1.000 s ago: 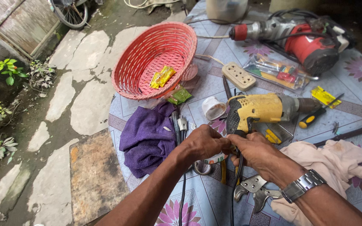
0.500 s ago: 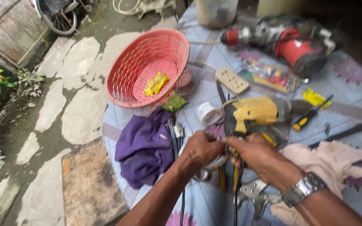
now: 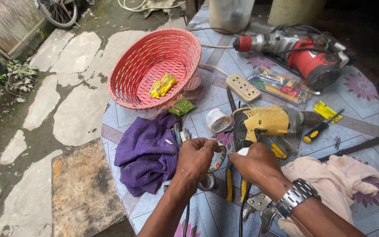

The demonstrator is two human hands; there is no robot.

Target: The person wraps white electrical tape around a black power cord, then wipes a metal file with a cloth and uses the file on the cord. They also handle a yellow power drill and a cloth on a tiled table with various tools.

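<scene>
My left hand (image 3: 197, 159) is closed in a fist beside a purple cloth (image 3: 148, 151), gripping a black cable (image 3: 186, 216) that runs down under my wrist. My right hand (image 3: 256, 165), with a metal watch (image 3: 296, 199) on its wrist, is closed on a second black cable (image 3: 243, 210) whose white end (image 3: 243, 151) shows at my fingertips. A thin strip, maybe tape (image 3: 217, 161), spans the small gap between the hands. A yellow power tool (image 3: 264, 121) lies just beyond my right hand. Yellow-handled pliers (image 3: 229, 186) lie under the hands.
On the patterned round table (image 3: 207, 98) are a red basket (image 3: 154, 66) with yellow packets, a red hammer drill (image 3: 305, 52), a beige socket strip (image 3: 242, 87), a screwdriver (image 3: 320, 129), a pink cloth (image 3: 336, 184) and a white cup (image 3: 218, 120). Left of the table is stone paving.
My hands, pressed together before, have drawn slightly apart, and the white cable end now shows. The view has shifted, so the table items sit further right and lower.
</scene>
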